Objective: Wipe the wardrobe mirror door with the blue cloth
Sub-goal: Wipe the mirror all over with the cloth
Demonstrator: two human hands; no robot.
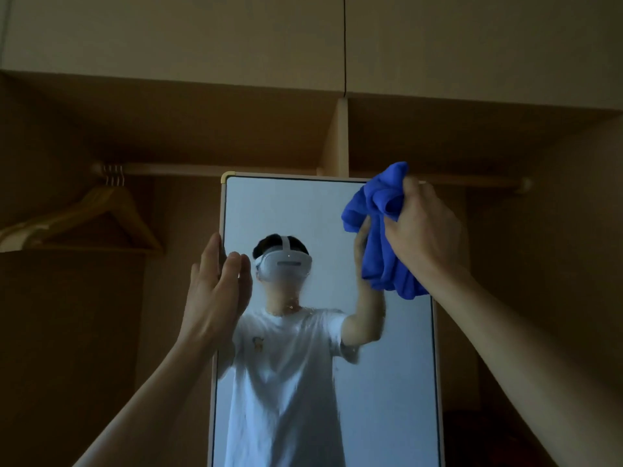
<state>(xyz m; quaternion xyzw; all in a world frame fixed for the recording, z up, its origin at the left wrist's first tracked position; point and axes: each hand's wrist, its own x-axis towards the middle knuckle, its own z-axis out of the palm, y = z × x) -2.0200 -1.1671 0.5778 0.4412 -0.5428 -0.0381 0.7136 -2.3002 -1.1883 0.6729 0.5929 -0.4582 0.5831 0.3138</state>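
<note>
Now right hand (425, 232) grips blue cloth (380, 237) at mirror door (296, 207) corner; left hand (215, 291), flat, maybe touches its edge

Dim room, bright mirror (303, 214), wide-angle bowing

A single wide-angle view from the person's head faces the tall pale-framed wardrobe mirror door (286, 210) head-on and close. It tilts upward to take in the wooden hanging rail (175, 169) and beige upper cupboard panels (168, 35).
</note>
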